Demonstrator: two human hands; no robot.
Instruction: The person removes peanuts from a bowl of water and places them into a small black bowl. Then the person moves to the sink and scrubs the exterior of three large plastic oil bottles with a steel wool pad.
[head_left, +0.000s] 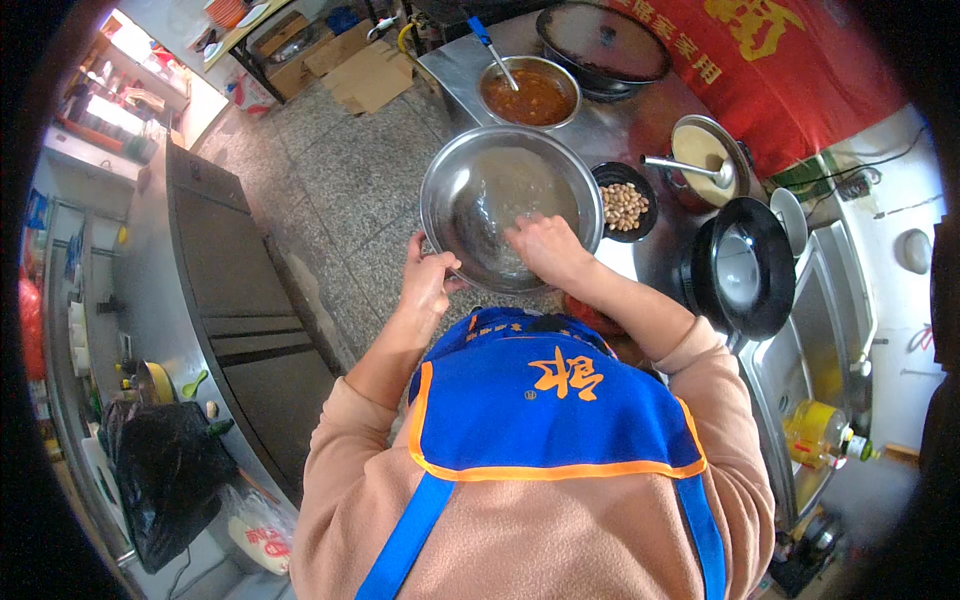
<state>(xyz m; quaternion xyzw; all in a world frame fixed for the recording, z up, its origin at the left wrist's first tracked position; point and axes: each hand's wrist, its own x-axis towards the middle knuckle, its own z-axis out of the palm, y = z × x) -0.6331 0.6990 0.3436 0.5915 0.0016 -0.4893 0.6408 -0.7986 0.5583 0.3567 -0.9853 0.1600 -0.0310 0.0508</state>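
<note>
A wide stainless-steel bowl (450, 195) is in front of me, near the edge of the metal worktop. My left hand (429, 276) grips its near-left rim, thumb on the rim and fingers outside. Inside the bowl, my right hand (544, 244) reaches down with bent fingers. The fingertips are blurred, and I cannot tell whether they hold anything. What looks like clear liquid glints around them. Just right of the bowl, a black dish (649, 196) holds shelled peanuts (624, 206). Beyond the bowl stands a metal basin of reddish-brown sauce (529, 101) with a blue-handled utensil (491, 49) in it.
A pot of pale liquid (694, 150) with a ladle (721, 174) stands to the right. Nearer are a black wok (772, 300) and a sink (787, 337) with an oil bottle (814, 427) beside it. A lidded black pan (607, 45) is at the back. Left stands a steel counter (154, 292).
</note>
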